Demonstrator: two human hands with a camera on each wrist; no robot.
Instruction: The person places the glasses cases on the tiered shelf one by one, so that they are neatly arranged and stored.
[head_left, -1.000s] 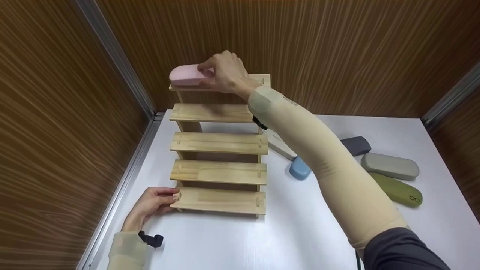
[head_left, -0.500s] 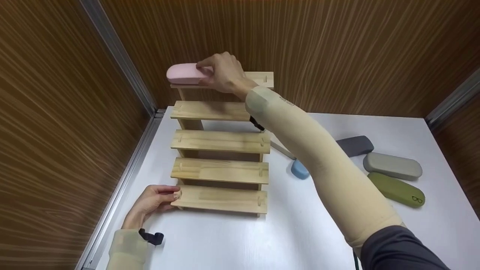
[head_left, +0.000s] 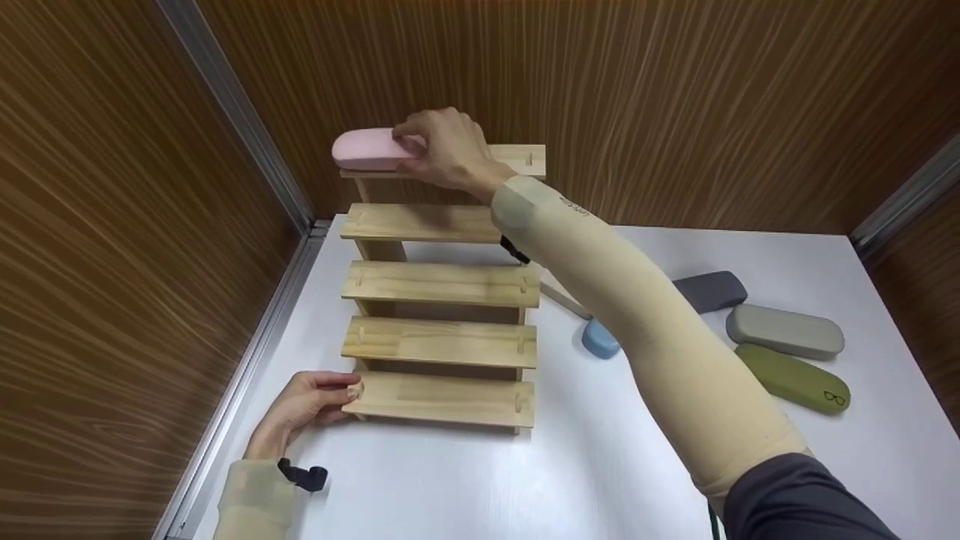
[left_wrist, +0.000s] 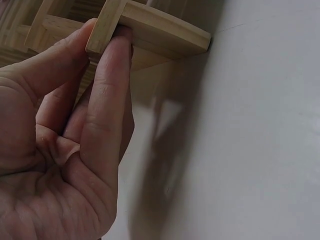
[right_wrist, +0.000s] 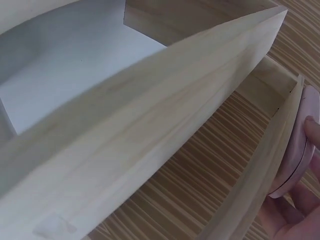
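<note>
A tiered wooden rack [head_left: 442, 281] with several steps stands on the white table. On the left end of its top step lies a pink glasses case [head_left: 364, 150], which my right hand [head_left: 446, 146] grips near its right end. In the right wrist view the pink case [right_wrist: 295, 150] lies along the step, thumb on one side and fingers on the other. My left hand [head_left: 304, 405] pinches the left end of the lowest step [head_left: 442, 397]. The left wrist view shows that board end [left_wrist: 105, 30] between thumb and finger.
To the right of the rack lie a blue case [head_left: 600, 341], a dark grey case [head_left: 712, 291], a grey case [head_left: 784, 331] and an olive green case [head_left: 795, 379]. A pale case [head_left: 562, 300] is mostly hidden behind my right forearm. Wood-grain walls enclose the table.
The view has shifted slightly. The pink case has moved a little to the left on the top step with my right hand on it. My left hand keeps its pinch on the lowest step.
</note>
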